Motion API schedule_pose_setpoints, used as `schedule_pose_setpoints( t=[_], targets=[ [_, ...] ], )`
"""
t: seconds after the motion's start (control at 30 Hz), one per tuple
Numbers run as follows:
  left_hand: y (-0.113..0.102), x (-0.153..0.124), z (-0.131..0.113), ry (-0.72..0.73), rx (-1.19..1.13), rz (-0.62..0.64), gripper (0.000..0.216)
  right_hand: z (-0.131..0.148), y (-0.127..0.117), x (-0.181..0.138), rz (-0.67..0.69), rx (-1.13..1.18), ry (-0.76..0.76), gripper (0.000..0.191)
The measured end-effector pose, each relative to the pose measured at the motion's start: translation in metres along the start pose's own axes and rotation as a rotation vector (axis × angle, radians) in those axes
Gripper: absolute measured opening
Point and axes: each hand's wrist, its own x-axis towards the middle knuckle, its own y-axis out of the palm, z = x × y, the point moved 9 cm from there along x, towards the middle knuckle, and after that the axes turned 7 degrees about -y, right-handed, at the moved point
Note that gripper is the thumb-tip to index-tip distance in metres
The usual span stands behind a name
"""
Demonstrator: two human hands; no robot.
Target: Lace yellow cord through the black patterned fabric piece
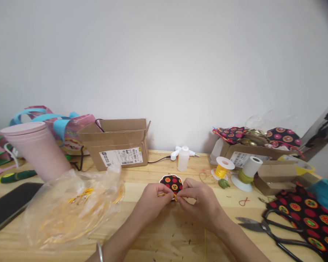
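Right, left hand [155,198] and right hand [199,198] both pinch the cord [175,197] tight at the patch's [171,182] lower edge, mid-table [164,236]. Looks like knotting: even tension, grip close to the fabric, avoid twist.

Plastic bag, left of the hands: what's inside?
Yellow loops show through the clear bag. The crumpled film blurs them, so their count, what they are made of and anything beneath them cannot be seen.
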Motion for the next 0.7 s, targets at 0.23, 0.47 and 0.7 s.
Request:
schedule_pose_setpoints(
  t=[0.23, 0.47, 0.7],
  targets=[
    [0.001, -0.001, -0.005, 0.038, -0.095, 0.025, 0.018, -0.021, -0.003, 0.002, -0.086, 0.108, 0.131, 0.017],
    [0.008, -0.003, -0.007, 0.030, -0.131, 0.083, 0.024, -0.036, -0.002, -0.001, -0.109, 0.115, 0.231, 0.018],
    [0.007, -0.002, -0.005, 0.022, -0.097, 0.068, 0.024, -0.035, -0.004, -0.001, -0.082, 0.088, 0.241, 0.018]
  ],
)
